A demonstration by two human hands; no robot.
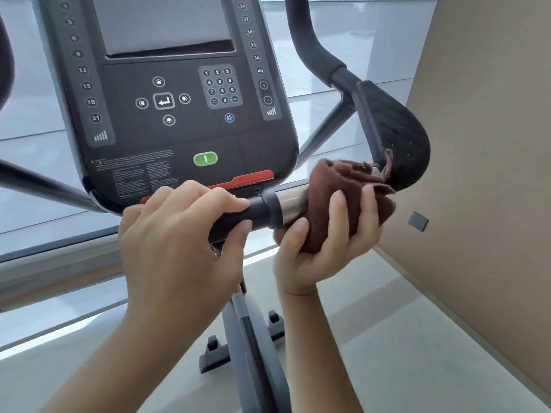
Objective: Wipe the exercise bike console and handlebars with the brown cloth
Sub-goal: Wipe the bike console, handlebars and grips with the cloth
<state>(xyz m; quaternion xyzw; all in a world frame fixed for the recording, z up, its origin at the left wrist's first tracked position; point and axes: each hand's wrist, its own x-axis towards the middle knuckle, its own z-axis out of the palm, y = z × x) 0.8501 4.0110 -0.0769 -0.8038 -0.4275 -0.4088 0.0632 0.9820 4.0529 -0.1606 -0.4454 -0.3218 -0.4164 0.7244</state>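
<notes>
The dark console (179, 114) with keypad, arrow keys and a green button fills the upper middle. Below it runs a horizontal handlebar (262, 208), black with a silver metal section. My left hand (182, 234) grips the black part of the bar from above. Just right of it, my right hand (325, 236) holds the brown cloth (340, 192) wrapped round the silver section, fingers curled up over the cloth from below. The bar's right end is hidden under the cloth.
A black ribbed arm pad (393, 126) sits right behind the cloth, and a curved black upright handle (310, 49) rises above it. A beige wall (483, 144) stands close on the right. Windows lie behind; the bike's frame and feet (247, 338) are below.
</notes>
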